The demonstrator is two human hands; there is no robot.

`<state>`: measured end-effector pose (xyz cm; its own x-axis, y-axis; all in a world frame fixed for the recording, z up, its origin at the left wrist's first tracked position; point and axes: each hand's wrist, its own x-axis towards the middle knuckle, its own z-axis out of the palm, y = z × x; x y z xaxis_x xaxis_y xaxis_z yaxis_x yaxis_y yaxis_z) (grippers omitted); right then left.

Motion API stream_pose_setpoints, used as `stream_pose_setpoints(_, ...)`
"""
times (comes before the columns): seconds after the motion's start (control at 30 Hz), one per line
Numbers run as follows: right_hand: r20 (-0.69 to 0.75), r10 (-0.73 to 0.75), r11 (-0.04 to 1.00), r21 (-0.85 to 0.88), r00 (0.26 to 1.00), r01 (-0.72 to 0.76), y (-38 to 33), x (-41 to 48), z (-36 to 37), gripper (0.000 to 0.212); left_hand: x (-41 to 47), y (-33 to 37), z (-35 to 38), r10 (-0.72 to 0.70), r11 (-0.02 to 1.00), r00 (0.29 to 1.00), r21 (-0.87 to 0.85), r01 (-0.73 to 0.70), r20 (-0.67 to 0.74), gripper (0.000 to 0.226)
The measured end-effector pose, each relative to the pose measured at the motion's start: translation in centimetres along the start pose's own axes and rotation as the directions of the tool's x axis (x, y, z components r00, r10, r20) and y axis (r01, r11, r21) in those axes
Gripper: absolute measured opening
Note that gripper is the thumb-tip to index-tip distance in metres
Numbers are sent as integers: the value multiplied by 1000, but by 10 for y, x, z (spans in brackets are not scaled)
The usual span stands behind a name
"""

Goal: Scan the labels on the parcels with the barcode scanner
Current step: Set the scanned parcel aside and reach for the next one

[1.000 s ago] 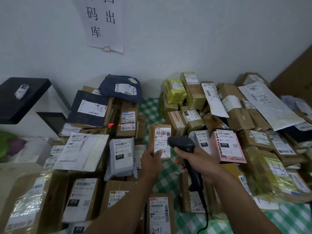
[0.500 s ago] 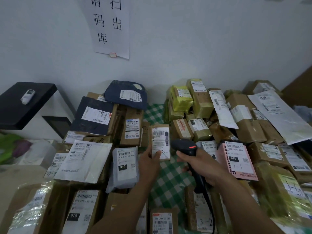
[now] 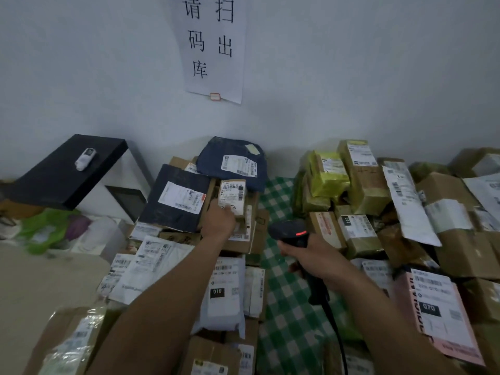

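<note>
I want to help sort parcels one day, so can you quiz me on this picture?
1. True or false: the right hand holds the barcode scanner.
2. What does the left hand hold? A) a pen B) a small brown parcel C) a tape roll
3. What colour is the light glowing on the scanner?
Key: 1 true; 2 B; 3 red.

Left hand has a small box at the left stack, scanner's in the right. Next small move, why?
Probably release the small brown parcel: the left hand holds it against the left pile, below the dark blue bag, label up, apart from the barcode scanner gripped in the right hand.
</note>
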<state>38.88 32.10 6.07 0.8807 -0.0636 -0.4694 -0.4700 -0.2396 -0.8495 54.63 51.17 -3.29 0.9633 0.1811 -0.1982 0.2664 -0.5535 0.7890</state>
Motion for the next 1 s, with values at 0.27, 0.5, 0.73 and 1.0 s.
stream_pose_setpoints(0.27, 11, 46, 998, 34, 999, -46, 9, 10, 3, 9, -20, -4, 16, 327, 770, 937, 542, -338, 119, 69)
stream_pose_setpoints(0.5, -30, 40, 997, 63, 999, -38, 14, 1, -6, 15, 7, -5, 11, 358, 707, 919, 595, -383, 166, 76)
stream_pose_setpoints(0.73, -124, 46, 992, 120, 991, -31, 26, -30, -22, 19, -31, -9, 31, 545, 699, 828, 474, -535, 130, 73)
stream_pose_setpoints(1.0, -249, 125, 971, 230, 960, -66, 65, -78, -54, 12, -125, 5, 101, 460, 858, 771, 3, -514, 441, 52)
